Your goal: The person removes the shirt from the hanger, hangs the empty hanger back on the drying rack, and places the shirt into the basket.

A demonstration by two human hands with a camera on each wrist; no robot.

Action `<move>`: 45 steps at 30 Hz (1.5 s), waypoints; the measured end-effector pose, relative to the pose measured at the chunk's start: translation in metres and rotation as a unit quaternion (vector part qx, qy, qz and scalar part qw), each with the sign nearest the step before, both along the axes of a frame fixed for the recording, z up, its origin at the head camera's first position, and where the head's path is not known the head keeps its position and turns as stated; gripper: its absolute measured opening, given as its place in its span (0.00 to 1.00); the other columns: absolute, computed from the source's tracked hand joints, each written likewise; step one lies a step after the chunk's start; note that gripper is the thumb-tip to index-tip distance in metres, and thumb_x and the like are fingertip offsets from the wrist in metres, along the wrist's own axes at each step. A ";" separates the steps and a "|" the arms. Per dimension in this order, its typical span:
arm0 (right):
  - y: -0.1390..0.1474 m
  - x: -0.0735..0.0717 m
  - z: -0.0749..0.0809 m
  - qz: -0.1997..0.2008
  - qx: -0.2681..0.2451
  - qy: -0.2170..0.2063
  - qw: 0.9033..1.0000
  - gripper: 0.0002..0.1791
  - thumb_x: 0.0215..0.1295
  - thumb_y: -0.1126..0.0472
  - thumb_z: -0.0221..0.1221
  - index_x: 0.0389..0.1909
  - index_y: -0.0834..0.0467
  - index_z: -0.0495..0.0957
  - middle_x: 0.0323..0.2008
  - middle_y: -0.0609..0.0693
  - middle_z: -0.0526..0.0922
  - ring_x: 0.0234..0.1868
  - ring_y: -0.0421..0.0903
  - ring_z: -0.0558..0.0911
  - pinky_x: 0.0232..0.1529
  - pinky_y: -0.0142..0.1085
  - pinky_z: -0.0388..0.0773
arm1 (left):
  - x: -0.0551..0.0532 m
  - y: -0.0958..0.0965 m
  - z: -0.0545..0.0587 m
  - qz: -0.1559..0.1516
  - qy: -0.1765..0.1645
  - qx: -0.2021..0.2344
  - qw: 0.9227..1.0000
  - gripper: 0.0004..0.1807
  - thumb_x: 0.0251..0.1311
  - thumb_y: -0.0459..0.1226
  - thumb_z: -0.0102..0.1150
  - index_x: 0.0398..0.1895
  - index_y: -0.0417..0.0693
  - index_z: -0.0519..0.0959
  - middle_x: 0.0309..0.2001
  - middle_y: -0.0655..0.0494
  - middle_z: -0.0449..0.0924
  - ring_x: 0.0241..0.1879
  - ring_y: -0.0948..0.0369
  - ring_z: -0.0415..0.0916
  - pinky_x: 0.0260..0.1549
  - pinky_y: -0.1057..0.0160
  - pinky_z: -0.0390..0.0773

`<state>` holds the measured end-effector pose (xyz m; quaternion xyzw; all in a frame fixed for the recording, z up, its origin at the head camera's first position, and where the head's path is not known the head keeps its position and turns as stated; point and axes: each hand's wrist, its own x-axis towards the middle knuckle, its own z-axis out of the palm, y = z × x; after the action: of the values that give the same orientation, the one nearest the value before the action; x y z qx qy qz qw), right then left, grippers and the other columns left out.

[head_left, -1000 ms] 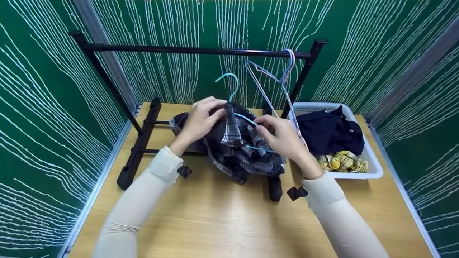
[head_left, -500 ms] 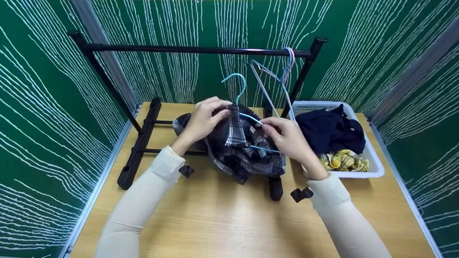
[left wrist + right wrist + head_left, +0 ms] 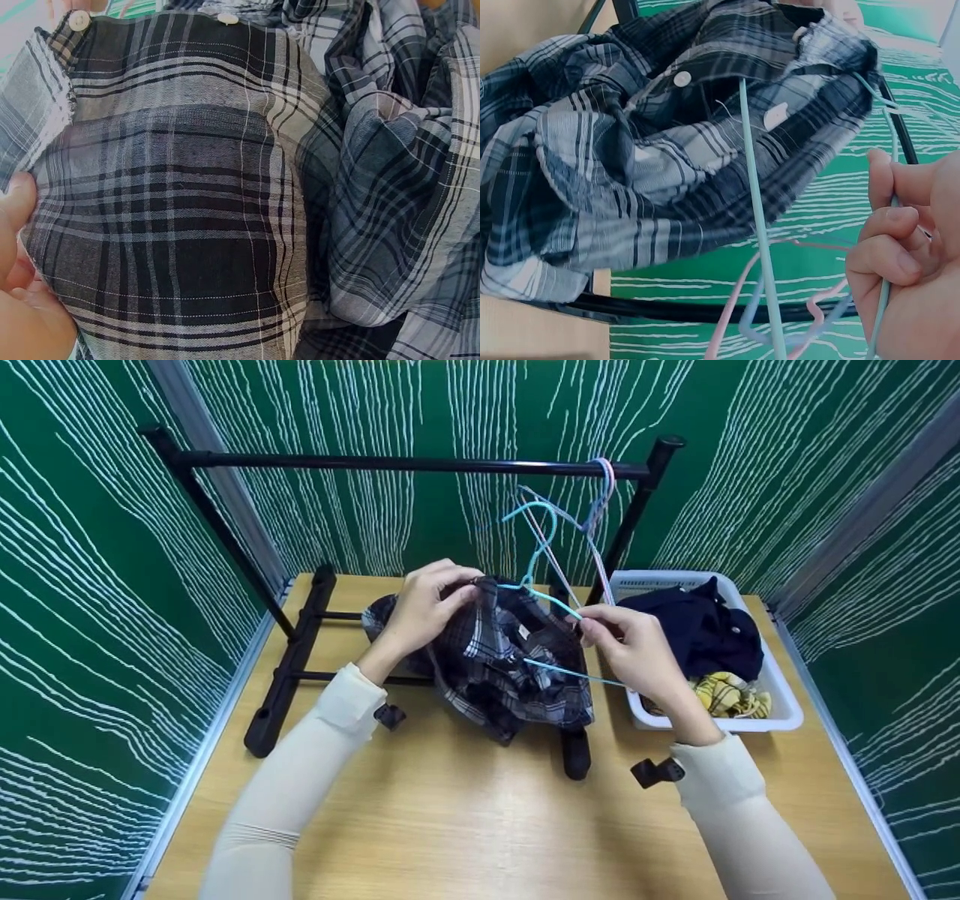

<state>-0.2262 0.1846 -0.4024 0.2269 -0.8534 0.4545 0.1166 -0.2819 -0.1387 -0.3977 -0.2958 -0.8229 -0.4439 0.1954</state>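
A black, grey and white plaid shirt (image 3: 491,690) lies bunched over the rack's base; my left hand (image 3: 429,606) pinches its collar edge. In the left wrist view a broad plaid panel of the shirt (image 3: 180,187) with white buttons fills most of the picture. The turquoise hanger (image 3: 554,521) is partly inside the shirt, its left arm hidden by cloth. Its hook stands up, tip to the left. My right hand (image 3: 634,651) pinches the hanger's right arm, outside the shirt. In the right wrist view, the hanger's bottom bar (image 3: 757,195) comes out of the shirt's opening.
A black garment rack (image 3: 337,463) spans the back. Pink and blue hangers (image 3: 602,502) hang at its right end, behind the turquoise hook. On the right, a white basket (image 3: 789,714) holds a navy garment (image 3: 690,634) and a yellow plaid one (image 3: 727,694).
My right hand has moved right with the turquoise hanger, and more of its arm and bottom bar now show outside the shirt. The left hand stays nearly still on the collar edge.
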 end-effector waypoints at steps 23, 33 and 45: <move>0.038 0.014 0.017 -0.033 -0.006 -0.014 0.999 0.11 0.81 0.63 0.58 0.52 0.57 0.89 0.35 0.53 0.86 0.31 0.38 0.79 0.29 0.26 0.72 | -0.010 -0.024 -0.021 0.048 -0.021 0.027 0.998 0.12 0.69 0.38 0.69 0.52 0.46 0.90 0.45 0.53 0.88 0.45 0.61 0.80 0.48 0.61 0.75; 0.048 0.017 0.017 -0.049 0.009 -0.028 0.998 0.12 0.81 0.62 0.57 0.54 0.55 0.88 0.33 0.46 0.84 0.17 0.40 0.69 0.17 0.31 0.66 | -0.012 -0.031 -0.029 0.067 -0.047 0.039 0.996 0.11 0.71 0.36 0.67 0.52 0.45 0.89 0.46 0.51 0.88 0.48 0.59 0.81 0.50 0.61 0.75; 0.055 0.020 0.018 -0.052 0.025 -0.023 0.998 0.12 0.81 0.62 0.58 0.55 0.56 0.88 0.33 0.52 0.85 0.21 0.38 0.70 0.21 0.29 0.66 | -0.020 -0.038 -0.053 0.099 -0.080 0.043 0.991 0.11 0.72 0.35 0.67 0.53 0.44 0.89 0.50 0.50 0.88 0.53 0.55 0.82 0.57 0.56 0.76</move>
<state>-0.2060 0.2395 -0.3844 0.1749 -0.8774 0.4317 0.1148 -0.3018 -0.1769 -0.4505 -0.1679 -0.8415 -0.4794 0.1839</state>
